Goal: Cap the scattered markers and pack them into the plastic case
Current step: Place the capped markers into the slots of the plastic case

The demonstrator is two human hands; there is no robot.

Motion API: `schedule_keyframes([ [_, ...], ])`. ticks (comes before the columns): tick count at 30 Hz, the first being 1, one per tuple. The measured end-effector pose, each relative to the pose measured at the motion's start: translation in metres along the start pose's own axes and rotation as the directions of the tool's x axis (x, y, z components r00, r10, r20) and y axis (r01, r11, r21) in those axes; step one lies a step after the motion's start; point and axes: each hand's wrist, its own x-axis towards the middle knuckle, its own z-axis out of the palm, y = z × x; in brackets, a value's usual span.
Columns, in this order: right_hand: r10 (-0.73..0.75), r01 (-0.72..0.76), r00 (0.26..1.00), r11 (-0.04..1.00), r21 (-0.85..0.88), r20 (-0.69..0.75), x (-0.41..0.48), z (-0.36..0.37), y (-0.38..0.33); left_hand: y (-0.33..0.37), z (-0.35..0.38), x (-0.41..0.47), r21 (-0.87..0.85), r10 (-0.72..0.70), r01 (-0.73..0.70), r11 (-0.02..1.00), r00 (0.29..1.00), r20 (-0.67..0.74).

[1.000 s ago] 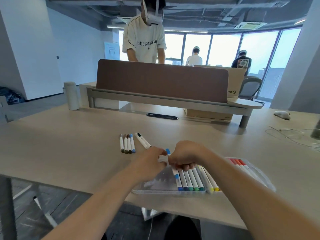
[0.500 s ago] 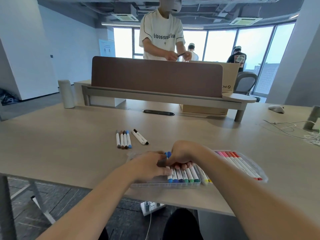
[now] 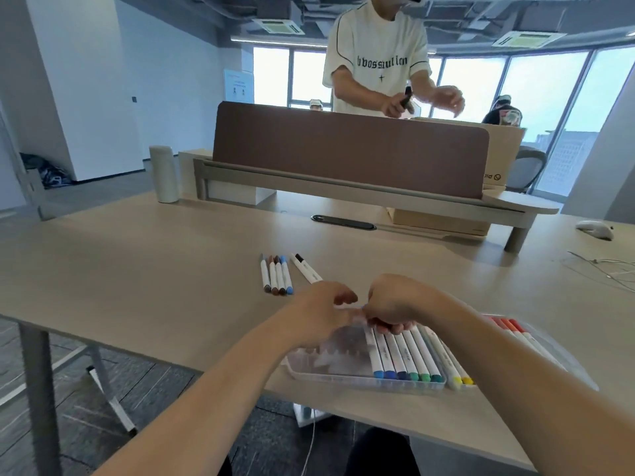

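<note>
Your right hand (image 3: 395, 304) curled round far end of blue marker (image 3: 374, 355), leftmost of row in plastic case (image 3: 330, 376) at near bench (image 3: 137, 269) edge. Your left hand (image 3: 321, 312) just beside it, fingers curled; can't tell if holding anything. Five loose markers (image 3: 275, 278) lie farther left.

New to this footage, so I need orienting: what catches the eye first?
The left hand and right hand meet over a clear plastic case at the table's near edge, partly filled with capped markers. Beyond them lie five loose markers; a person in white stands behind the brown divider.
</note>
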Motion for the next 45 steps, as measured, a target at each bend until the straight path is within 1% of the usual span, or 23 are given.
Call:
schedule_keyframes([
  [2, -0.022, 0.026, 0.996, 0.998, 0.052, -0.085, 0.013, -0.001, -0.014, -0.013, -0.013, 0.003, -0.053, -0.014, 0.007, 0.999, 0.991, -0.136],
  [5, -0.046, 0.064, 0.98, 0.994, 0.092, -0.192, 0.036, -0.001, -0.039, -0.035, -0.036, 0.009, -0.131, -0.073, 0.039, 0.991, 0.962, -0.264],
  [7, -0.061, 0.09, 0.971, 0.989, 0.117, -0.232, 0.055, 0.0, -0.058, -0.049, -0.051, 0.011, -0.203, -0.127, 0.065, 0.977, 0.942, -0.311],
  [9, -0.075, 0.105, 0.966, 0.988, 0.111, -0.247, 0.074, 0.001, -0.079, -0.062, -0.066, 0.014, -0.23, -0.178, 0.1, 0.968, 0.92, -0.349],
  [14, -0.073, 0.081, 0.965, 0.997, 0.02, -0.252, 0.11, -0.001, -0.114, -0.083, -0.087, 0.023, -0.281, -0.246, 0.145, 0.949, 0.897, -0.367],
  [19, -0.029, 0.013, 0.987, 0.995, -0.102, -0.16, 0.128, -0.006, -0.129, -0.095, -0.091, 0.031, -0.299, -0.26, 0.152, 0.942, 0.894, -0.365],
  [24, -0.067, 0.046, 0.987, 0.988, -0.146, -0.148, 0.138, -0.004, -0.131, -0.1, -0.088, 0.033, -0.293, -0.275, 0.17, 0.941, 0.889, -0.365],
  [27, -0.085, 0.065, 0.989, 0.984, -0.164, -0.123, 0.127, -0.009, -0.127, -0.095, -0.086, 0.029, -0.285, -0.271, 0.171, 0.943, 0.891, -0.365],
  [29, -0.089, 0.079, 0.992, 0.991, -0.108, -0.089, 0.115, -0.015, -0.12, -0.089, -0.084, 0.025, -0.269, -0.26, 0.165, 0.949, 0.894, -0.365],
  [31, -0.085, 0.085, 0.994, 0.996, 0.003, -0.073, 0.098, -0.018, -0.108, -0.081, -0.08, 0.021, -0.248, -0.236, 0.151, 0.957, 0.902, -0.363],
  [33, -0.083, 0.088, 0.994, 0.994, 0.068, -0.071, 0.078, -0.02, -0.094, -0.069, -0.073, 0.018, -0.187, -0.2, 0.141, 0.972, 0.916, -0.348],
  [35, -0.084, 0.088, 0.996, 0.992, 0.09, -0.043, 0.057, -0.021, -0.076, -0.054, -0.064, 0.014, -0.105, -0.152, 0.125, 0.987, 0.939, -0.309],
  [38, -0.066, 0.067, 0.998, 0.991, 0.113, -0.013, 0.031, -0.019, -0.049, -0.033, -0.045, 0.01, 0.013, -0.09, 0.094, 0.995, 0.974, -0.209],
  [42, -0.034, 0.03, 0.999, 0.993, 0.116, 0.03, 0.008, -0.01, -0.022, -0.011, -0.023, 0.002, 0.039, -0.081, 0.085, 0.996, 0.993, -0.089],
  [45, -0.034, 0.021, 0.994, 0.993, 0.119, 0.108, -0.001, -0.002, -0.009, -0.002, -0.011, -0.004, 0.08, -0.07, 0.07, 0.994, 0.998, -0.01],
])
